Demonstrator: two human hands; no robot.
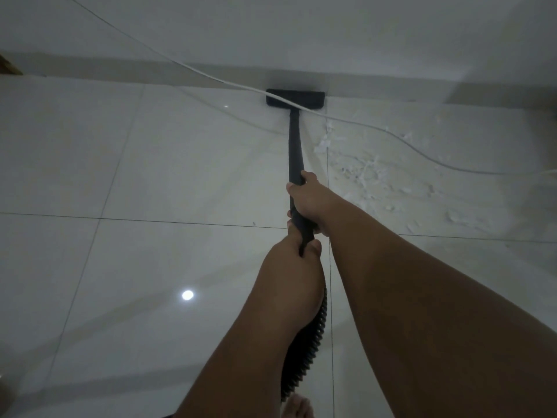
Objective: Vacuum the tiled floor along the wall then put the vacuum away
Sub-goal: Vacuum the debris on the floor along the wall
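Note:
A black vacuum wand (294, 146) runs from my hands out to a flat black floor head (295, 98), which sits on the tiled floor against the base of the white wall (331, 31). My right hand (307, 200) grips the wand higher up. My left hand (297, 245) grips it just below, where the ribbed black hose (307, 342) begins and drops beneath my left forearm. White scraps and dust (370, 173) lie scattered on the tiles to the right of the wand.
A white cable (391, 134) slants down from the upper left, crosses over the floor head and trails off right. The glossy tiles (150, 176) reflect a ceiling light. My bare toes (297, 405) show at the bottom edge. Something brown (9, 66) sits far left.

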